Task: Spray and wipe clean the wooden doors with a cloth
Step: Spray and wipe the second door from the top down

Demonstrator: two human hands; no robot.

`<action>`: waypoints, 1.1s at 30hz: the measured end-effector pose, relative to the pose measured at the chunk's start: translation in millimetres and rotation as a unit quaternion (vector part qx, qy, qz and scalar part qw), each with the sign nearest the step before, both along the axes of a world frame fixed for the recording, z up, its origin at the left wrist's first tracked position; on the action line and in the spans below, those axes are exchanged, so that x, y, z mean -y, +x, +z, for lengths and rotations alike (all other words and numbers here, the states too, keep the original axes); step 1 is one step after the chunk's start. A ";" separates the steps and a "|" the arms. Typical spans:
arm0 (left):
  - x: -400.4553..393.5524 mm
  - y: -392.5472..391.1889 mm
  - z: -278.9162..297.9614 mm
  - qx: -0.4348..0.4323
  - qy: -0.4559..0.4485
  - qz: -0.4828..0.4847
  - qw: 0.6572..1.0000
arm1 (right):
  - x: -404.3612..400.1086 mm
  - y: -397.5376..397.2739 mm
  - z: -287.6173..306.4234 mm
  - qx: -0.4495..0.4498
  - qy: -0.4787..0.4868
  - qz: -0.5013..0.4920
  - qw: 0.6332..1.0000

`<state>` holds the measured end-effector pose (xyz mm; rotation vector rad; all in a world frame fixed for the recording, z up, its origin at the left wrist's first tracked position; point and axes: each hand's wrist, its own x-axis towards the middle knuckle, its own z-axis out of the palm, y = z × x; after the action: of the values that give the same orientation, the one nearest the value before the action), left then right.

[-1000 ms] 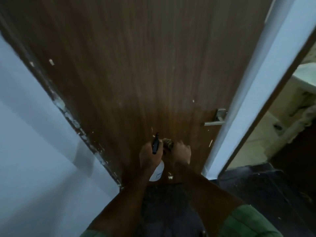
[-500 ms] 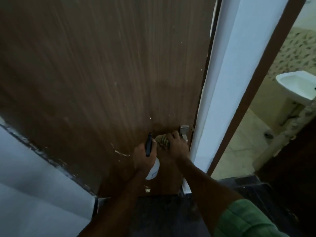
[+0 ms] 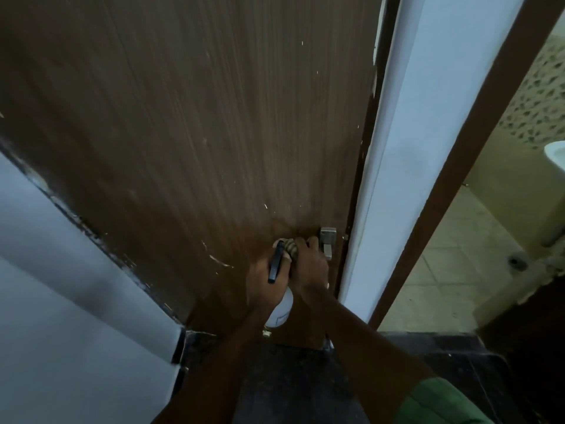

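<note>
The left hand (image 3: 265,275) grips the spray bottle (image 3: 279,307) clear of the wooden door (image 3: 189,133), while the right hand (image 3: 308,267) clutches the bunched cloth (image 3: 290,246) against it beside the handle (image 3: 327,243), seemingly for wiping.

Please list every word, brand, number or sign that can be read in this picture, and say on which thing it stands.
No text can be read.
Spray bottle in the left hand: a faint mark on its white body, too blurred to read.
Wooden door, door handle, cloth: no writing visible.
</note>
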<state>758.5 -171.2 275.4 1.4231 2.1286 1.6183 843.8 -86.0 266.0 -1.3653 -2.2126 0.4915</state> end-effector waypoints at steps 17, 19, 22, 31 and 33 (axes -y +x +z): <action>149.3 76.4 -5.9 0.086 -0.018 0.037 0.995 | 125.5 62.4 3.9 0.009 0.022 0.127 0.992; 162.2 90.9 -4.4 0.085 -0.001 0.045 0.995 | 144.8 82.4 -3.5 -0.025 0.050 0.124 0.991; 182.9 116.2 -3.1 0.067 0.021 0.044 0.997 | 172.3 120.3 -20.6 -0.066 0.101 0.095 0.988; 225.9 166.3 -15.0 0.050 0.038 0.062 0.996 | 206.5 193.9 -77.2 -0.087 0.022 0.103 0.991; 232.1 176.5 -15.0 0.044 0.049 0.090 0.994 | 213.7 188.2 -72.7 -0.122 0.044 0.156 0.979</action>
<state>935.1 -403.3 260.4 1.1888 2.2098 1.8370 1032.0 -299.7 193.2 -0.8650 -2.2200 0.6272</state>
